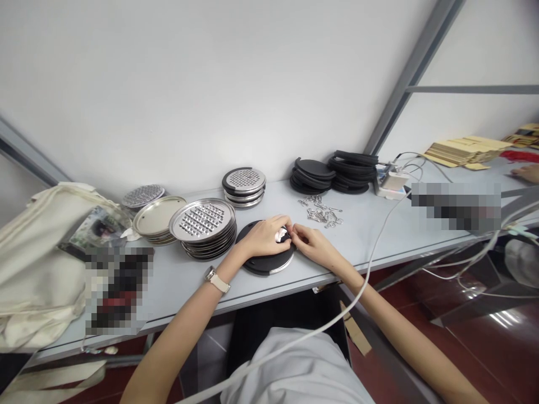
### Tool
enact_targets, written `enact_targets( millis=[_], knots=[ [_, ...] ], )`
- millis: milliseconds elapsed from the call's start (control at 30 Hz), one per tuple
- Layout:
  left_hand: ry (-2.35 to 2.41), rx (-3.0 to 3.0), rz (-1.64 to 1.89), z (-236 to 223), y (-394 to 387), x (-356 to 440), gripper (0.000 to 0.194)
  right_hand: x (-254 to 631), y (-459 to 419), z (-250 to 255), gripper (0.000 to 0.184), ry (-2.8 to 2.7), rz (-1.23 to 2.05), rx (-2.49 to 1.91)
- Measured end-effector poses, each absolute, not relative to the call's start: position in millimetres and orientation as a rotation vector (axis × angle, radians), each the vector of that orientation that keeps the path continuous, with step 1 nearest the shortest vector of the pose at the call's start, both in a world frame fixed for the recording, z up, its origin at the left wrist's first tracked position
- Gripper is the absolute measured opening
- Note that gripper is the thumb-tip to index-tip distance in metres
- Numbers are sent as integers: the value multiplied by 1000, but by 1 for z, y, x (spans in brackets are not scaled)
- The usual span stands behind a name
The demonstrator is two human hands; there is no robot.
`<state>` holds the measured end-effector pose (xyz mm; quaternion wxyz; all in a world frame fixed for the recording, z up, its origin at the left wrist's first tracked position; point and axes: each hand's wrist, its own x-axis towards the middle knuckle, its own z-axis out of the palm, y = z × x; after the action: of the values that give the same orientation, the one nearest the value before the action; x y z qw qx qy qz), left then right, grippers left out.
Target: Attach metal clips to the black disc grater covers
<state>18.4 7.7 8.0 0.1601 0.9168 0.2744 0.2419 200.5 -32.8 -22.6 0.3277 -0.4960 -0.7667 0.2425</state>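
A round black disc with a silvery metal rim along its front right lies flat on the table before me. My left hand rests across its top, fingers and thumb curled around a small white crumpled piece, perhaps tissue. At the disc's right edge my right hand has its fingertips pinched together, meeting those of the left; what they pinch is too small to make out. Just left of the disc stands a tall stack of round metal graters. Several small metal clips lie loose behind my right hand.
Behind are black-edged graters and stacks of black round covers. Round metal plates and a cream cloth bag are at left. A white cable crosses over my right forearm. Another person's hand shows far right.
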Motion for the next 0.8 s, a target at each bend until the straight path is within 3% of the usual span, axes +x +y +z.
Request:
enact_targets(
  millis=[800],
  knots=[
    [761,2487,694,8,12,19,16,199,-33,-23,21,-2003,623,-1321]
  ],
)
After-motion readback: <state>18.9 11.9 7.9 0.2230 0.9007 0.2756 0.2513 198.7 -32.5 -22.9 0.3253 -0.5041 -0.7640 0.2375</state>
